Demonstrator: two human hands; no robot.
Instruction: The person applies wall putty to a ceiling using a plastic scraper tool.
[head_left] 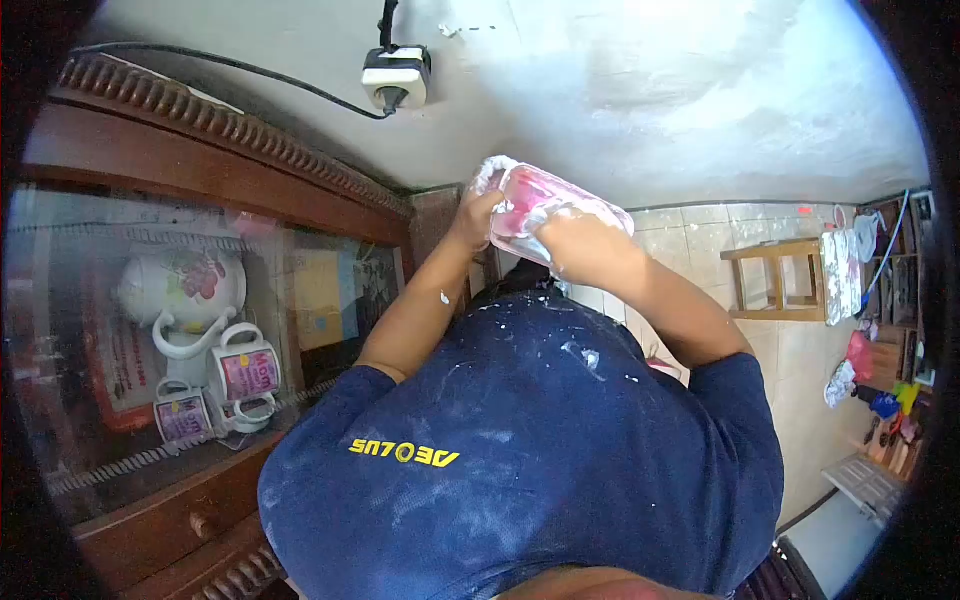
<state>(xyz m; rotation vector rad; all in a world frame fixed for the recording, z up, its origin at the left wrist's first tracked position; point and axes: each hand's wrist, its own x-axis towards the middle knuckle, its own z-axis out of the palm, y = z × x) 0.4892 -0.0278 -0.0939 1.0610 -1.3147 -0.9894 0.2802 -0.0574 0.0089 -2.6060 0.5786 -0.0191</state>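
Note:
Near the centre top, a pinkish clear plastic container (560, 190) with white paste smeared inside is tilted in front of the person's chest. My left hand (481, 215) grips its left end, and white paste covers part of the fingers. Over the container's open side is my right hand (580, 243), its fingers reaching in among the paste; the fingertips and anything they hold are hidden. White spots mark the forearms and the dark blue shirt (560, 430).
A wooden glass-front cabinet (200, 215) with mugs and a teapot stands left. Above are a pale wall (680, 90) and a socket box (396, 78) with cables. At right, a wooden stool (790, 280) stands on the tiles near cluttered shelves (905, 290).

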